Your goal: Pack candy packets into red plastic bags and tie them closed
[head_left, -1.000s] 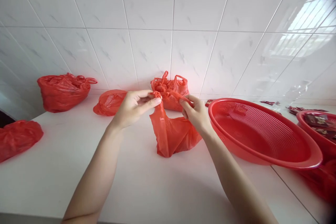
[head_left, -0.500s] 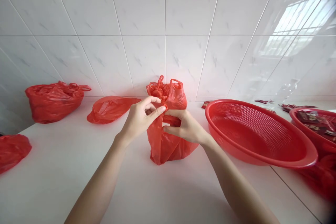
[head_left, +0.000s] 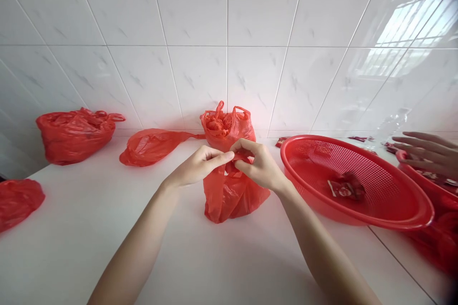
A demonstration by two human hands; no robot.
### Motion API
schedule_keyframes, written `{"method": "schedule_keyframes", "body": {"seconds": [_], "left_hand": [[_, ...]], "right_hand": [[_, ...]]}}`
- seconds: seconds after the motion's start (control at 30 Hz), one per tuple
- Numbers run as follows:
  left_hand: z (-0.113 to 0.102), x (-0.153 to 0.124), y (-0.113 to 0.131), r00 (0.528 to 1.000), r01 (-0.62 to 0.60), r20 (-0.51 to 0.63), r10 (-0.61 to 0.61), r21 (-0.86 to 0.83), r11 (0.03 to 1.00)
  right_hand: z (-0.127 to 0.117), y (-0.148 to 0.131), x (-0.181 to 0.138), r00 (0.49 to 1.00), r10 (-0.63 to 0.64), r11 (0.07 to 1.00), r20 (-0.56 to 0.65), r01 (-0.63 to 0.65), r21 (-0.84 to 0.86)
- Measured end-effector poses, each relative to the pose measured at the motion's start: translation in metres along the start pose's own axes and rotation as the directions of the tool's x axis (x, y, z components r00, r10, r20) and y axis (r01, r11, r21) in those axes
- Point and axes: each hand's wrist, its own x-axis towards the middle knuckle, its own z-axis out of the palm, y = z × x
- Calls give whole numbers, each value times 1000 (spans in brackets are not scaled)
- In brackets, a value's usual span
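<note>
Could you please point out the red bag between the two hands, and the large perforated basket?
Red bag [head_left: 234,200]: head view, front of its body.
Perforated basket [head_left: 383,177]: head view, bare inner wall.

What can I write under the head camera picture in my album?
Left hand and right hand pinch a red plastic bag beside a red perforated basket.

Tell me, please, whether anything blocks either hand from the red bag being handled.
Nothing visible does: the left hand and right hand both touch the top of the red bag. The red basket stands right of it, another bag behind it; neither lies between.
</note>
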Motion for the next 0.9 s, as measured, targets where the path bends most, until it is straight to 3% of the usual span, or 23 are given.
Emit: {"method": "schedule_keyframes", "body": {"seconds": [0.23, 0.43, 0.53, 0.63, 0.7, 0.9], "left_hand": [[0, 14, -14, 995, 64, -31, -90, -478, 876], [0, 20, -23, 987, 8, -133, -93, -529, 849], [-3, 19, -26, 981, -10, -180, -71, -414, 910], [-8, 18, -31, 961, -69, -275, 34, -119, 991], [-13, 18, -35, 934, -95, -338, 116, 76, 993], [-33, 21, -55, 871, -56, -447, 203, 321, 945]], "right_hand": [[-3, 15, 1, 991, -126, 951, -49, 106, -291], [0, 13, 2, 938, -339, 878, -74, 287, -383], [-1, 13, 1, 932, -356, 846, -72, 288, -449], [-4, 11, 1, 950, -304, 870, -73, 245, -427], [-8, 8, 0, 969, -243, 894, -53, 202, -401], [-24, -5, -4, 982, -38, 913, 184, 109, -392]]}}
